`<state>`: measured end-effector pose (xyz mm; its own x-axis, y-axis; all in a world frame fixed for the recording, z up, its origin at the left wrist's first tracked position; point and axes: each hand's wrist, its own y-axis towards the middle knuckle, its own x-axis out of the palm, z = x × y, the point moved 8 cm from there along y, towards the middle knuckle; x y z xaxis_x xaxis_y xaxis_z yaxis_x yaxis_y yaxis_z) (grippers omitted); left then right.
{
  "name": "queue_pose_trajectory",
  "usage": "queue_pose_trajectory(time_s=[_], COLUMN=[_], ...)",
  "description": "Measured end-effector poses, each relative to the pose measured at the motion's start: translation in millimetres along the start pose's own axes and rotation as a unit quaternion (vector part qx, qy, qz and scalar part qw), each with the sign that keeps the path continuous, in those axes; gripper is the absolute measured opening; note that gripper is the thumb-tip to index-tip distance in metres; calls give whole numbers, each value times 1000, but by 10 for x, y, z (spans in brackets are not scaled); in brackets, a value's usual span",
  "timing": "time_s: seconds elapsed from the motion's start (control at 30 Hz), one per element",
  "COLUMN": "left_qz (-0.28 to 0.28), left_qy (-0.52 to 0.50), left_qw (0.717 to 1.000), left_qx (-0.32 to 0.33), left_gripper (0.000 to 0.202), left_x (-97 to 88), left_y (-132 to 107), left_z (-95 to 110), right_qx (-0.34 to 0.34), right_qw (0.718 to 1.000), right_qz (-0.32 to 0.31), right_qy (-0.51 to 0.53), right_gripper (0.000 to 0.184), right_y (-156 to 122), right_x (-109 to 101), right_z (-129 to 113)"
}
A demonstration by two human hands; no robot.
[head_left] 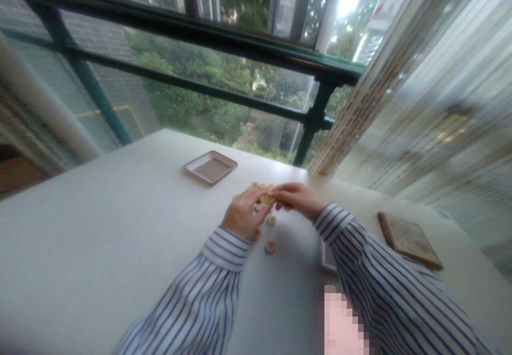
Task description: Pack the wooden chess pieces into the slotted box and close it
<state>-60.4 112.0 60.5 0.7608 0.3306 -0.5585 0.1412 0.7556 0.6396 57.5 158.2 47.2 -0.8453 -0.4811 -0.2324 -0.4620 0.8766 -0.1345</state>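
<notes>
Between my two hands, a round wooden Chinese chess piece point(269, 198) is held just above the table, its marked face turned up. My left hand point(244, 213) pinches its left side with fingers and thumb. From the other side, the closed fingertips of my right hand point(298, 199) grip its right edge. More pieces lie under and behind the hands, partly covered by them. One loose chess piece point(271, 220) sits just below the held one, and another piece with a reddish mark point(270, 246) is nearer to me.
A shallow square tray point(210, 168) stands farther back on the white table point(120, 211). Another tray point(327, 259) shows partly from beneath my right sleeve. On the right lies a flat brown box or board point(410, 239). A green railing point(200, 85) and window border the table's far edge.
</notes>
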Motion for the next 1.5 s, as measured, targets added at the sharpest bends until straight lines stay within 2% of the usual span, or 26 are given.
queue_pose_trajectory(time_s=[0.2, 0.37, 0.43, 0.6, 0.73, 0.9, 1.17, 1.4, 1.5], left_qz=[4, -29, -40, -54, -88, -137, -153, -174, -181], left_qy=[-10, -18, -12, 74, 122, 167, 207, 227, 238], left_qw=[1000, 999, 999, 992, 982, 967, 955, 945, 942], left_qx=[8, -8, -18, -89, -110, -131, -149, -157, -153], left_gripper=[27, 26, 26, 26, 26, 26, 25, 27, 26], left_x=[-44, -86, -118, -209, -186, -98, -63, 1, 29], left_y=[13, 29, 24, -36, -88, -140, -183, -227, -246], left_z=[20, -31, -118, -512, -663, -691, -720, -727, -749], right_qx=[-4, -5, -7, -6, 1, 9, 11, 8, -5], right_qw=[999, 997, 996, 995, 996, 996, 994, 993, 988], right_qz=[2, -7, -8, 17, 31, 31, 28, 38, 50], right_qy=[-43, -74, -85, -94, -83, -88, -103, -112, -147], right_gripper=[21, 20, 19, 17, 15, 16, 14, 19, 20], right_y=[-15, -1, 7, -5, -26, -38, -56, -42, -42], right_x=[21, 69, 72, -21, -83, -64, -33, -85, -127], right_z=[-42, -36, -31, -16, 26, 63, 42, 88, 82])
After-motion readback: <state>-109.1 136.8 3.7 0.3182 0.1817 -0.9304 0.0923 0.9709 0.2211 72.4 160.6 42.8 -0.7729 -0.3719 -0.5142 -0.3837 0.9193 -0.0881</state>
